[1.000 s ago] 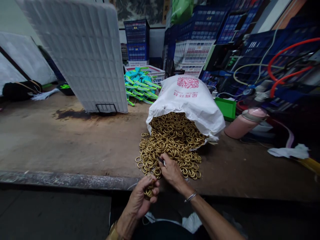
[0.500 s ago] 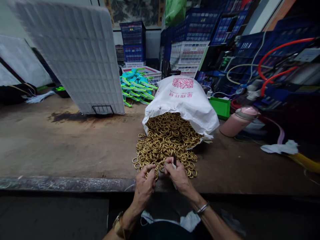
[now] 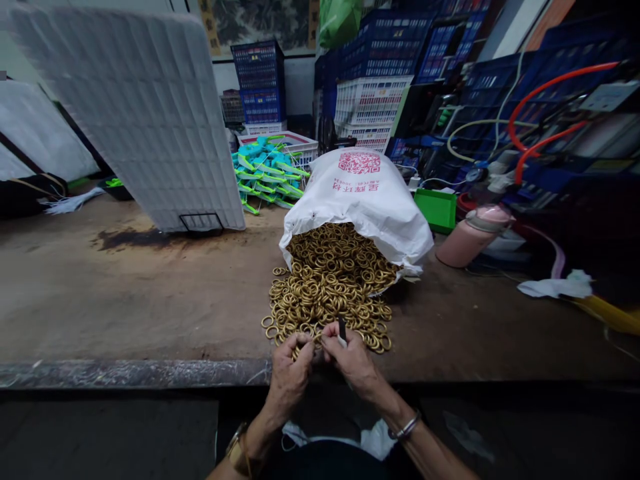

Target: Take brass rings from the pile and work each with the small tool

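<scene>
A heap of gold-coloured rings spills from the mouth of a white sack onto the table. At the heap's near edge, my left hand has its fingers closed, with the fingertips on one gold ring. My right hand pinches that ring from the other side. A thin dark strip, with a pale part below it, also juts from my right fist; it looks like a small blade, but most of it is hidden in the hand.
A tall white ribbed panel stands on the left, beside a dark stain. Behind are blue-and-green plastic pieces and stacked crates. To the right are a green tray, a pink bottle and orange hoses.
My hands have come closer together, and the ring now spans both sets of fingertips. The whole view has shifted slightly.
</scene>
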{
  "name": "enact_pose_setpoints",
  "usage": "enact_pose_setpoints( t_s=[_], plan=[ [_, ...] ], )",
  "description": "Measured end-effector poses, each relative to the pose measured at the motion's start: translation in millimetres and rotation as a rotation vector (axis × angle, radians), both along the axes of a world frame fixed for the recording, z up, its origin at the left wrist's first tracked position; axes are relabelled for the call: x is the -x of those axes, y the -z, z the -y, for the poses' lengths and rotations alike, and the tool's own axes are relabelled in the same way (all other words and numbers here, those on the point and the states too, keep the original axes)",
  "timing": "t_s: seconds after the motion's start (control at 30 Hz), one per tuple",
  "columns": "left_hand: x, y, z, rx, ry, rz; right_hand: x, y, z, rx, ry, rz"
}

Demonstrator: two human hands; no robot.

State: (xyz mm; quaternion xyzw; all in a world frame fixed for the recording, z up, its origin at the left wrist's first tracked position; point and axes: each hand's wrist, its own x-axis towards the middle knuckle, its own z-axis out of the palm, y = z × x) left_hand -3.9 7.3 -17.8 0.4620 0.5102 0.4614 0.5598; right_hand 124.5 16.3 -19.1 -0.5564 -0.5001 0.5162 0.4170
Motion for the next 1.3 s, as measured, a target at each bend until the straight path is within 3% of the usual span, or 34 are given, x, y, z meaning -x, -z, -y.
enact_pose_setpoints(
  t_s=[0.13,0.23,0.47,0.67,0.87,1.0,1.1,1.3],
  plan=[
    [3,-1.0,2,-0.194,-0.003,-0.120,0,-6.8,1,-0.057,-0.046,0.097],
    [3,-5.5,4,-0.225,0.019,-0.151,1,-5.6,2,-0.077,-0.010,0.177],
    [0,-9.2,5,0.185,0.222,0.082,3,-2.4,4,-0.042,-0.032,0.103],
    [2,-6.9,8,0.190,0.202,0.210,4,-5.9,5,0.015,-0.062,-0.026],
    [3,-7.8,11,0.211,0.206,0.255,1,0.3,6,-0.003,-0.069,-0.003],
    [4,-4.9,11,0.217,0.190,0.230,-2,1.1,9,-0.133,-0.034,0.271],
    [4,-4.6,11,0.184,0.180,0.172,-3,1.8,14,-0.248,-0.124,0.558],
    [3,-9.2,13,0.044,0.108,0.066,-3,4.9,22,-0.256,-0.274,0.921]
  ],
)
